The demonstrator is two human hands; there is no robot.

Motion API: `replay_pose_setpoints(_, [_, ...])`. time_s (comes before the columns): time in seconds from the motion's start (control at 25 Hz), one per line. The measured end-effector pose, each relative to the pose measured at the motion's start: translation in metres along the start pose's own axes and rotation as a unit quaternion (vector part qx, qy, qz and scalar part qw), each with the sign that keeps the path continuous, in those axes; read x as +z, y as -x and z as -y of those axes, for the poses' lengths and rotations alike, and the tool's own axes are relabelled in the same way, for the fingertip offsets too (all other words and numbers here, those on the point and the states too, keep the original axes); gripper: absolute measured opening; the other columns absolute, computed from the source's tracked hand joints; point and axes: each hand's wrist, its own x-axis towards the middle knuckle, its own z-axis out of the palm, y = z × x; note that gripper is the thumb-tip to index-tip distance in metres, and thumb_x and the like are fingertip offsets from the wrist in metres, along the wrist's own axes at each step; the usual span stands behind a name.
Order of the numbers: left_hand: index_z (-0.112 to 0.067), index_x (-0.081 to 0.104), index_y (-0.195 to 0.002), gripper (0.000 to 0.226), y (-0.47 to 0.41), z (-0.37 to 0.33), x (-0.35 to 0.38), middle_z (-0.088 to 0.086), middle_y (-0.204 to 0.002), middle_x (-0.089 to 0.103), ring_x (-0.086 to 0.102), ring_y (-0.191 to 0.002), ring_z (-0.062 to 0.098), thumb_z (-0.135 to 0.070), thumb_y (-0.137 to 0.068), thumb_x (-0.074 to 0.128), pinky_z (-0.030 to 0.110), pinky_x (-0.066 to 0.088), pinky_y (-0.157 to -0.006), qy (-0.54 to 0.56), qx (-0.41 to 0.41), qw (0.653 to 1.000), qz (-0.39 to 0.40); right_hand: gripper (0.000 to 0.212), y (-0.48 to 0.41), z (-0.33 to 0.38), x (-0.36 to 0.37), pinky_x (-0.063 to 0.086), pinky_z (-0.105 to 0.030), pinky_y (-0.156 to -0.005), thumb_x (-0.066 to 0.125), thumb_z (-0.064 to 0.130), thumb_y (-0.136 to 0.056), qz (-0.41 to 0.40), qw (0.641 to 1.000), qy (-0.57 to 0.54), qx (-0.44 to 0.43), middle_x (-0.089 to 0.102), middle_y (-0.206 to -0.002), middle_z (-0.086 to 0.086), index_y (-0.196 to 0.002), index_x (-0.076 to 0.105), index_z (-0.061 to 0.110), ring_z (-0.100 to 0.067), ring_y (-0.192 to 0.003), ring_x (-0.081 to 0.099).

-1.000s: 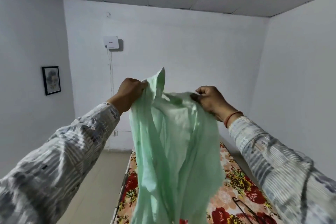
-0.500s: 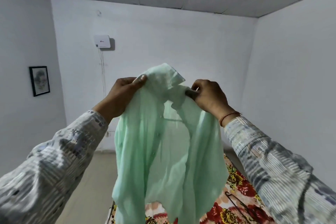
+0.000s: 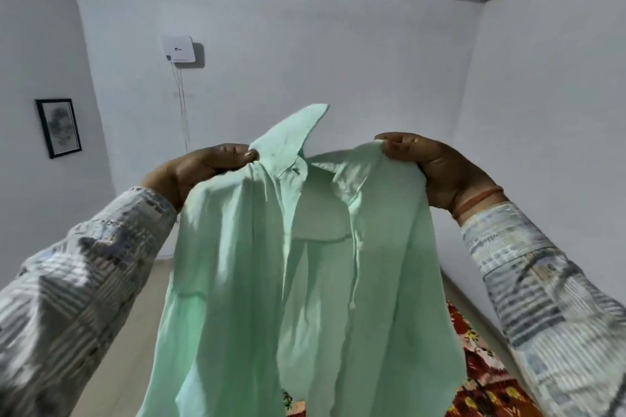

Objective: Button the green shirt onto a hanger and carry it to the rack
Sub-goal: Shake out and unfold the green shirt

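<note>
One shirt (image 3: 305,281) hangs with its long axis upright, collar up, hem down, open front facing the person, above a floral bed (image 3: 481,382). At its top the left hand (image 3: 200,173) pinches the collar's left edge and the right hand (image 3: 437,173) grips the right shoulder; the cloth drops below both.

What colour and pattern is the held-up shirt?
The shirt is plain pale mint green, no pattern; head view shows it best.
</note>
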Motion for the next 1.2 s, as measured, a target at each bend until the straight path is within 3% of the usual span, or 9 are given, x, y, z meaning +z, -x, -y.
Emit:
replay_pose_setpoints(0.08, [-0.014, 0.084, -0.083, 0.021, -0.020, 0.013, 0.005, 0.008, -0.083, 0.081, 0.078, -0.067, 0.017, -0.025, -0.092, 0.068, 0.029, 0.065, -0.064, -0.069, -0.032, 0.995, -0.064, 0.012, -0.022, -0.022, -0.007, 0.061, -0.030, -0.071, 0.069, 0.019, -0.098, -0.050, 0.993, 0.102, 0.031, 0.074, -0.084, -0.008, -0.095, 0.071, 0.008, -0.016, -0.070, 0.072])
replay_pose_setpoints(0.24, [-0.012, 0.083, -0.093, 0.030, -0.076, 0.073, -0.013, 0.008, -0.086, 0.079, 0.072, -0.067, 0.019, -0.039, -0.102, 0.071, 0.029, 0.062, -0.065, -0.284, -0.100, 0.934, -0.194, 0.025, -0.081, -0.102, -0.044, 0.051, -0.028, -0.072, 0.084, 0.037, -0.090, -0.170, 0.915, 0.358, 0.068, 0.072, -0.079, 0.002, -0.082, 0.075, 0.015, -0.011, -0.070, 0.063])
replay_pose_setpoints(0.4, [-0.024, 0.082, -0.092, 0.027, -0.134, 0.171, -0.040, -0.004, -0.079, 0.077, 0.072, -0.075, 0.017, -0.048, -0.099, 0.070, 0.027, 0.054, -0.069, -0.441, -0.137, 0.854, -0.238, 0.025, -0.129, -0.202, -0.090, 0.046, -0.029, -0.066, 0.085, 0.046, -0.085, -0.146, 0.854, 0.489, 0.106, 0.069, -0.078, 0.013, -0.081, 0.075, 0.023, -0.003, -0.071, 0.061])
replay_pose_setpoints(0.56, [-0.028, 0.077, -0.078, 0.032, -0.195, 0.295, -0.074, 0.002, -0.079, 0.070, 0.071, -0.086, 0.032, -0.052, -0.098, 0.068, 0.033, 0.049, -0.071, -0.495, -0.209, 0.808, -0.240, 0.020, -0.181, -0.329, -0.145, 0.046, -0.030, -0.074, 0.076, 0.043, -0.094, -0.122, 0.816, 0.537, 0.175, 0.071, -0.093, 0.000, -0.092, 0.072, 0.024, -0.023, -0.089, 0.067])
replay_pose_setpoints(0.64, [-0.025, 0.074, -0.074, 0.037, -0.211, 0.351, -0.085, 0.007, -0.076, 0.070, 0.070, -0.084, 0.035, -0.053, -0.098, 0.068, 0.033, 0.045, -0.069, -0.499, -0.242, 0.793, -0.253, 0.021, -0.194, -0.392, -0.164, 0.047, -0.032, -0.077, 0.070, 0.037, -0.099, -0.116, 0.808, 0.543, 0.200, 0.074, -0.106, -0.009, -0.106, 0.072, 0.018, -0.032, -0.102, 0.069])
replay_pose_setpoints(0.8, [-0.024, 0.086, -0.106, 0.033, -0.269, 0.513, -0.126, 0.015, -0.101, 0.082, 0.074, -0.099, 0.040, -0.051, -0.097, 0.071, 0.039, 0.056, -0.082, -0.461, -0.315, 0.771, -0.306, 0.016, -0.243, -0.570, -0.227, 0.056, -0.035, -0.079, 0.072, 0.037, -0.095, -0.122, 0.809, 0.520, 0.245, 0.078, -0.104, -0.010, -0.097, 0.074, 0.021, -0.036, -0.099, 0.072])
replay_pose_setpoints(1.0, [-0.012, 0.080, -0.093, 0.025, -0.286, 0.660, -0.146, 0.014, -0.085, 0.081, 0.074, -0.064, 0.029, -0.032, -0.103, 0.068, 0.033, 0.059, -0.056, -0.197, -0.390, 0.813, -0.384, 0.022, -0.250, -0.744, -0.263, 0.066, -0.046, -0.079, 0.075, 0.040, -0.083, -0.178, 0.850, 0.340, 0.361, 0.079, -0.077, -0.007, -0.077, 0.072, 0.019, -0.031, -0.077, 0.078])
replay_pose_setpoints(1.12, [-0.022, 0.079, -0.086, 0.021, -0.298, 0.725, -0.160, 0.012, -0.096, 0.079, 0.072, -0.086, 0.028, -0.016, -0.103, 0.068, 0.042, 0.062, -0.077, -0.080, -0.362, 0.821, -0.433, 0.025, -0.259, -0.829, -0.286, 0.065, -0.054, -0.084, 0.066, 0.045, -0.076, -0.232, 0.855, 0.240, 0.398, 0.080, -0.087, -0.013, -0.067, 0.067, 0.022, -0.038, -0.088, 0.078])
replay_pose_setpoints(1.2, [-0.039, 0.080, -0.102, 0.040, -0.308, 0.764, -0.170, -0.001, -0.110, 0.075, 0.067, -0.105, 0.023, -0.003, -0.102, 0.062, 0.040, 0.057, -0.089, -0.070, -0.341, 0.841, -0.415, 0.019, -0.272, -0.832, -0.277, 0.063, -0.047, -0.091, 0.068, 0.041, -0.086, -0.275, 0.850, 0.233, 0.385, 0.081, -0.096, -0.011, -0.076, 0.070, 0.025, -0.035, -0.096, 0.077])
